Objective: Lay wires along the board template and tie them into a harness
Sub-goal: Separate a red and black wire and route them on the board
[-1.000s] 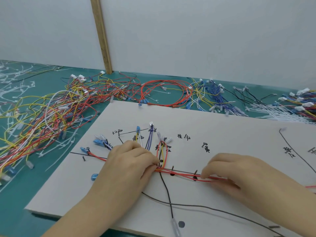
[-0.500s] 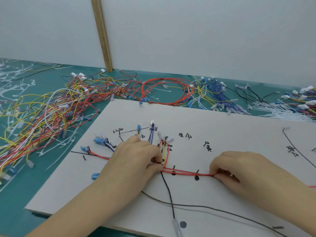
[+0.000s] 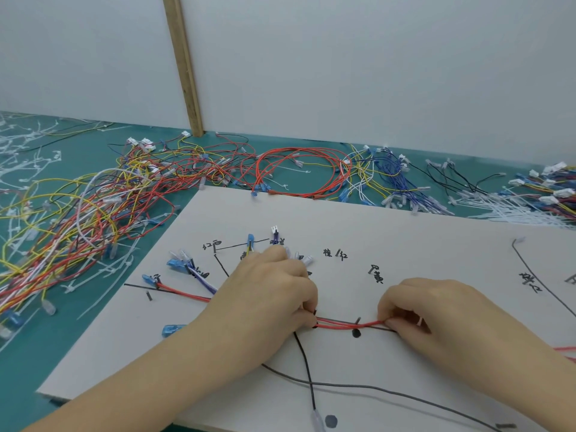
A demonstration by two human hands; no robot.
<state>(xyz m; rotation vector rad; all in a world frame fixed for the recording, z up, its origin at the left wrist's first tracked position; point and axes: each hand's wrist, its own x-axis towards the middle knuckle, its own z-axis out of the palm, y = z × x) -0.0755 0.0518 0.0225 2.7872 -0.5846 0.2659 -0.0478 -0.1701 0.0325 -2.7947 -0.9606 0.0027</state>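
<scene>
My right hand had slid left along the red wires, pinching them on the template board. Left hand curled, gripping the bundle at the junction.

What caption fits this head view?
Both hands, left and right, pinch red wires along the white template board.

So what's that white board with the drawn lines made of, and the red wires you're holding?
The white board looks like matte card or painted panel: flat, dull, thin-edged, marker ink sitting on it. The red wires seem plastic-insulated: smooth, slightly glossy, bending easily between the left hand and right hand.
</scene>
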